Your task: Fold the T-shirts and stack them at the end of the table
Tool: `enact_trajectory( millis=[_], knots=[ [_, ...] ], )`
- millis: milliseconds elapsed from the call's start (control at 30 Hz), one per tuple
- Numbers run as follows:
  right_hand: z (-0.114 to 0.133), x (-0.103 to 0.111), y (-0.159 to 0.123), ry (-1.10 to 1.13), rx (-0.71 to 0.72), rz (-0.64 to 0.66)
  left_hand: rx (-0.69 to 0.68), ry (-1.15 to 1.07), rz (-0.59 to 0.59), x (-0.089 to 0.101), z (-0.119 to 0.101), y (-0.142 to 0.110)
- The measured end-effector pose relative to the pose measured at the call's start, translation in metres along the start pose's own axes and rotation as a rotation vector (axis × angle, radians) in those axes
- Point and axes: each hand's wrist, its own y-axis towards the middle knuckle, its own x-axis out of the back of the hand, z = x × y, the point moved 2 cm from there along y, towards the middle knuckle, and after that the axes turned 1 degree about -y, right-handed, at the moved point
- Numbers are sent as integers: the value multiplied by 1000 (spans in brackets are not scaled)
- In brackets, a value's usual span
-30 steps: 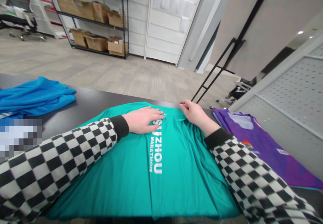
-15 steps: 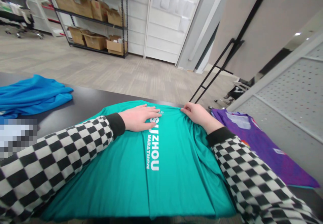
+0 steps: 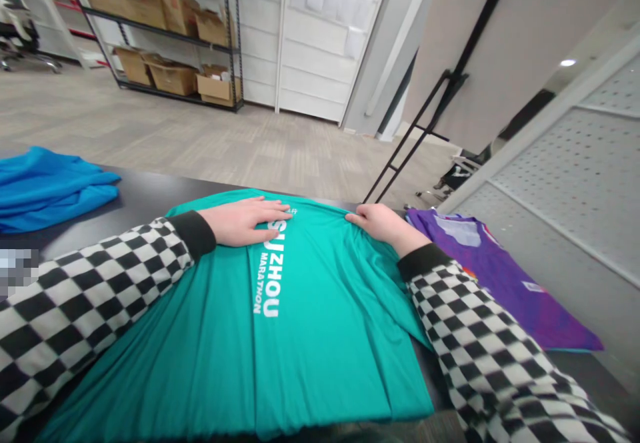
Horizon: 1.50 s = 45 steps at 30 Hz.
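Note:
A green shirt (image 3: pixel 310 336) with white "SUZHOU MARATHON" lettering lies spread on the dark table (image 3: pixel 145 196) in front of me. My left hand (image 3: pixel 245 220) rests flat on it near the far edge, fingers stretched out over the top of the lettering. My right hand (image 3: pixel 383 222) is at the shirt's far right edge, fingers curled and pinching the green fabric, which bunches beneath it. Both arms wear black-and-white checkered sleeves.
A crumpled blue garment (image 3: pixel 47 186) lies on the table at the left. A purple shirt (image 3: pixel 500 280) lies flat at the right, beside a grey perforated panel (image 3: pixel 575 183). Beyond the table are carpet floor, a black shelf rack with cardboard boxes (image 3: pixel 170 36) and a leaning black frame (image 3: pixel 425 116).
My view has shifted right, so everything sits further left. My right hand has closed on the shirt's far edge. My left hand stays flat on the shirt.

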Motion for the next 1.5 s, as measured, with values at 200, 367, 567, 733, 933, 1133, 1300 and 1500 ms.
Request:
enact_trajectory(
  millis=[200,367,567,733,933,1133,1300,1500],
  knots=[
    [-8,-3,10,21,-63,-76,-39,20,-37,1,1,-2],
    [-16,-6,12,44,-51,-63,5,126,-68,4,-11,-6],
    [-36,-9,14,47,-44,-70,121,141,9,-2,-22,-14],
    [-48,-10,13,57,-74,-93,182,122,21,-5,-11,-16],
    [-49,-11,12,58,-88,-71,78,94,50,-1,12,-17],
    [-52,-12,14,74,-94,-86,13,72,15,1,32,-19],
    [-52,-11,13,43,-106,-92,-1,116,-20,0,31,-17],
    [-47,-3,10,-40,-112,-213,47,174,-24,2,10,-17]
  ],
)
